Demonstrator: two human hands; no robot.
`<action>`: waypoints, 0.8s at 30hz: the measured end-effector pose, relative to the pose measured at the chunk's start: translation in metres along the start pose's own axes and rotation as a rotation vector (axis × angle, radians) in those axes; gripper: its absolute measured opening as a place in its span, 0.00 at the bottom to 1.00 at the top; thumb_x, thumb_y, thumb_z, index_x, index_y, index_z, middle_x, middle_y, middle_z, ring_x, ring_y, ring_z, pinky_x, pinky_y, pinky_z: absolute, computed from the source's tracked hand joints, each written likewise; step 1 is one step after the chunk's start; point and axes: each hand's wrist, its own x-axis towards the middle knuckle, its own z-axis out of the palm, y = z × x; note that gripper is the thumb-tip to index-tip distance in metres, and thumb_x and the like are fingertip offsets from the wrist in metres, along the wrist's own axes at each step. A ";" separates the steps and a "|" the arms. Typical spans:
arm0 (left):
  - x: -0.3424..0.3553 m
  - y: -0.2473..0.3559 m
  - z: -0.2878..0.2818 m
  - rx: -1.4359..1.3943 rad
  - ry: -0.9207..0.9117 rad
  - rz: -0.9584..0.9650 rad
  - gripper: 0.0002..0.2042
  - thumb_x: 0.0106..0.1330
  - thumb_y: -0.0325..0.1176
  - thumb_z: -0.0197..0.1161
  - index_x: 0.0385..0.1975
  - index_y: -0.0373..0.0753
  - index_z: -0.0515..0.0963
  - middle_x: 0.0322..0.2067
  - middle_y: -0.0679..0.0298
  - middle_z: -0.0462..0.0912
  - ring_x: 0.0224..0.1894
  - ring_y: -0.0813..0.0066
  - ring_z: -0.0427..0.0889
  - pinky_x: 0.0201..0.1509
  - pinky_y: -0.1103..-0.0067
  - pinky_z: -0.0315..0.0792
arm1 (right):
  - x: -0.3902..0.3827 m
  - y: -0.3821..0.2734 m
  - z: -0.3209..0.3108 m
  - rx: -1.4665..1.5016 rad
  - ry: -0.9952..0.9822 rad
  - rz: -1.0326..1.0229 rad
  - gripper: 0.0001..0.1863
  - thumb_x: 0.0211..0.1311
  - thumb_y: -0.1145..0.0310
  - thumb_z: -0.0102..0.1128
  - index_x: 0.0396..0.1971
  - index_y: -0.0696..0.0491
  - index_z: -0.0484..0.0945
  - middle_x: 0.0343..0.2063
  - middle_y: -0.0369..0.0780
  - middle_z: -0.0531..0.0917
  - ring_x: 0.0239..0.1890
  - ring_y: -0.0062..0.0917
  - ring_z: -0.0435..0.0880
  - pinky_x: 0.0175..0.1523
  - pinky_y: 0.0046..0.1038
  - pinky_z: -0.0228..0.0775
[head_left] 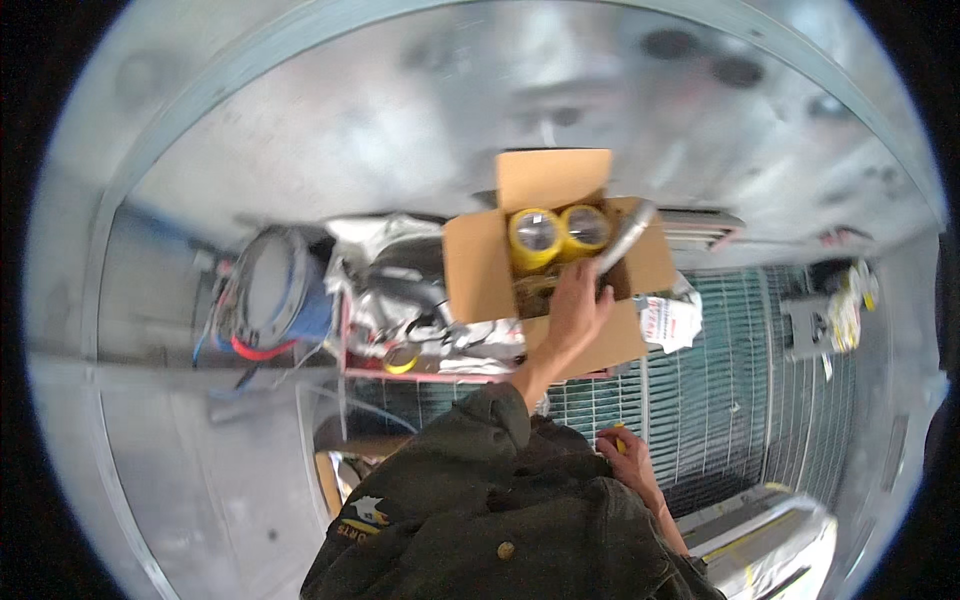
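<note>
My left hand (578, 308) reaches over an open cardboard box (478, 265), fingers curled inward. A long, slim silvery thing (628, 238), blurred, slants up from between its thumb and fingers past the box's right flap; its kind is unclear. Two yellow-rimmed rolls of tape (537, 238) stand side by side at the far end of the box, and more contents lie partly hidden beneath the hand. Low by my body, my right hand (630, 464) is closed around a small yellow thing (620, 438), mostly covered by the fingers.
Left of the box, a pink-framed cart (420, 377) carries plastic sheets, dark hoses and a yellow roll. A blue drum (312, 308) stands farther left. Green grating (710, 390) spreads to the right. A white wrapped bundle (770, 550) lies lower right, and a metal wall (400, 130) rises behind.
</note>
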 end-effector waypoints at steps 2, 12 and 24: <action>-0.034 0.005 -0.033 -0.174 0.040 -0.048 0.18 0.63 0.29 0.65 0.52 0.33 0.74 0.45 0.49 0.79 0.47 0.50 0.79 0.52 0.62 0.75 | 0.008 -0.001 0.005 -0.048 -0.011 -0.075 0.15 0.65 0.62 0.63 0.43 0.58 0.83 0.30 0.45 0.86 0.34 0.30 0.85 0.42 0.32 0.75; -0.221 -0.165 -0.203 0.184 0.451 -0.752 0.07 0.63 0.28 0.65 0.38 0.34 0.83 0.29 0.53 0.86 0.31 0.64 0.87 0.37 0.72 0.78 | 0.035 -0.031 0.022 -0.360 -0.298 -0.142 0.14 0.64 0.61 0.65 0.36 0.58 0.86 0.31 0.46 0.87 0.34 0.32 0.87 0.42 0.32 0.76; -0.145 -0.373 -0.238 0.512 0.184 -1.033 0.22 0.57 0.48 0.72 0.44 0.37 0.80 0.41 0.52 0.86 0.46 0.52 0.85 0.51 0.62 0.77 | 0.021 -0.046 0.046 -0.563 -0.204 -0.032 0.13 0.63 0.62 0.66 0.36 0.58 0.86 0.27 0.48 0.86 0.31 0.36 0.87 0.40 0.34 0.77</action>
